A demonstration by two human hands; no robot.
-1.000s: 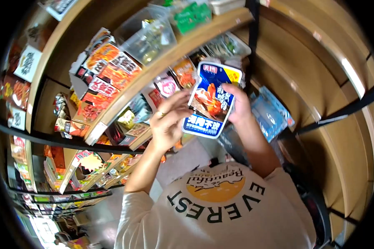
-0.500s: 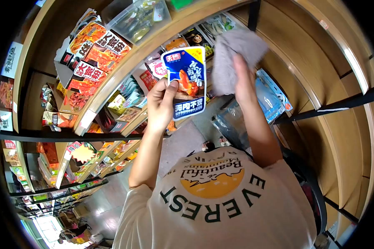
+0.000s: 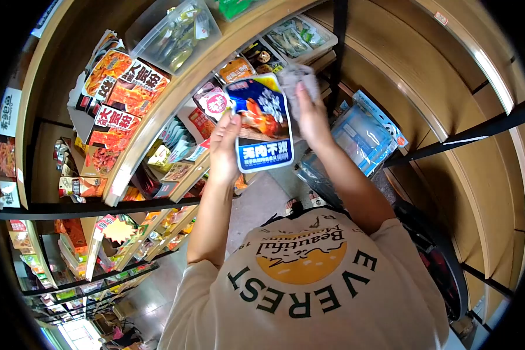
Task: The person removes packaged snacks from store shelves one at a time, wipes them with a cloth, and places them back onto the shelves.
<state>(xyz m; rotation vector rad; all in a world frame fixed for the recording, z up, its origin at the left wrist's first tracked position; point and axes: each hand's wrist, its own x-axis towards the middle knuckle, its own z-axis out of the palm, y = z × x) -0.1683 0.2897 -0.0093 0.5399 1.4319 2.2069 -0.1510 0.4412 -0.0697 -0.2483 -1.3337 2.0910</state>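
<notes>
A blue and white food packet [image 3: 265, 125] with a picture of meat on it is held up in front of the shelves. My left hand [image 3: 224, 143] grips its left edge, thumb on the front. At the packet's upper right, my right hand [image 3: 312, 116] holds a grey cloth [image 3: 298, 87], bunched up and somewhat blurred. The cloth lies close against the packet's right edge; whether it touches the front cannot be made out.
Wooden shelves [image 3: 414, 99] curve round on the right. Red noodle packets [image 3: 122, 87] and a clear plastic bin [image 3: 178, 38] stand on the left shelf. A white basket [image 3: 302, 39] sits behind the packet. Blue plastic packaging [image 3: 361, 140] lies beyond my right forearm.
The cloth, absent from view a second ago, appeared in my right hand and has since moved left and down to the packet. My left hand has kept hold of the packet.
</notes>
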